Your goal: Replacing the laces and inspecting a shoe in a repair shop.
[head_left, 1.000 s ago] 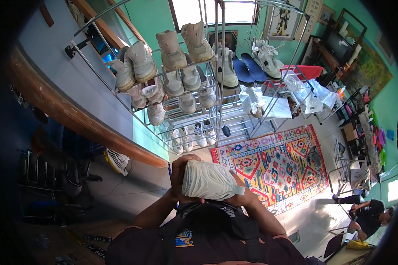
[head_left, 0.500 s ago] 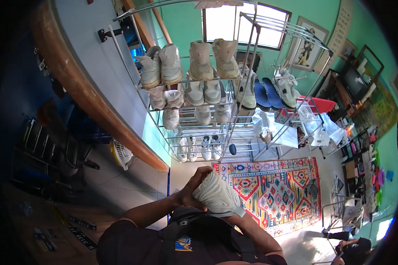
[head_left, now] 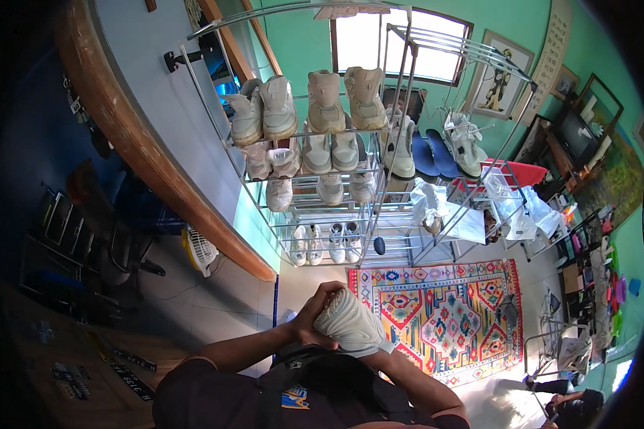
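A cream-white shoe (head_left: 354,322) with a wavy, ridged surface is held up close in front of my chest. My left hand (head_left: 313,318) is closed around its left end, with the fingers over the top edge and the thumb low on the near side. From the right, my right forearm (head_left: 408,372) reaches to the other end of the shoe. My right hand is hidden there by the shoe, so its fingers do not show.
Ahead stands a metal rack (head_left: 368,214) with several pale sneakers (head_left: 325,104) on its tiers. Dark blue slippers (head_left: 436,154) lie on the rack to its right. A patterned rug (head_left: 443,322) covers the floor. Another person (head_left: 576,411) is partly visible at lower right.
The surroundings sit slightly lower in the picture. The shoe stays in my left hand, with only a slight shift in its position.
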A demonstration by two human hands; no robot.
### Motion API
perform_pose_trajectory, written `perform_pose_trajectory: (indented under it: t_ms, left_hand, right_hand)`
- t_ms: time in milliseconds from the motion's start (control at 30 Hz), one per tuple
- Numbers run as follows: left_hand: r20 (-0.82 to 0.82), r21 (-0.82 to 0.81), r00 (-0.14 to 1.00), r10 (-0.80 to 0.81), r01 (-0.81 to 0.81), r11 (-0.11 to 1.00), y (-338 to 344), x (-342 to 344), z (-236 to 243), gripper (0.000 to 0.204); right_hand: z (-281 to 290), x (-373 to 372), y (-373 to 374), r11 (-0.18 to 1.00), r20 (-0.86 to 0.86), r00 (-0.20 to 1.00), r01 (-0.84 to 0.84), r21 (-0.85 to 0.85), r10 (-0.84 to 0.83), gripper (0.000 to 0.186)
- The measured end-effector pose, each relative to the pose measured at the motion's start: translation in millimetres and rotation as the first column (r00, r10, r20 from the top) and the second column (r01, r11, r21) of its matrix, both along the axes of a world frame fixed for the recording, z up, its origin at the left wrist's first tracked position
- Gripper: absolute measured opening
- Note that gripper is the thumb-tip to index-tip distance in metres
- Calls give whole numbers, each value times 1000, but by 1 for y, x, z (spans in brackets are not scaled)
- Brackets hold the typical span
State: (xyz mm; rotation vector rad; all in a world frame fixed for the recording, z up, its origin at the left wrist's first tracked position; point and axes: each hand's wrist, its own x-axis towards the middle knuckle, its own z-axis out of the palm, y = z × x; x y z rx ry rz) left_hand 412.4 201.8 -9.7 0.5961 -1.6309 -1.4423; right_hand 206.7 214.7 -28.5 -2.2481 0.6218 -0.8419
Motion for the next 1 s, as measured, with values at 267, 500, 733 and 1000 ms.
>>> perform_pose_trajectory:
  t_ms: [267, 500, 733, 1000]
  left_hand:
    - [-1, -29, 1000, -7, 7, 1000, 0, 0, 4, 125]
    - [-95, 157, 991, 98, -82, 984, -2, 7, 4, 126]
    - [-109, 139, 991, 76, -60, 988, -4, 4, -16, 120]
    - [-179, 223, 946, 271, -229, 948, -17, 7, -18, 119]
  right_hand:
    - [14, 0, 13, 985, 150, 988, 11, 173, -37, 49]
    - [-7, -5, 11, 971, -32, 995, 99, 219, -94, 46]
    - [-22, 4, 2, 983, -3, 991, 132, 126, -133, 47]
    - [12, -20, 1, 911, -124, 940, 340, 235, -319, 44]
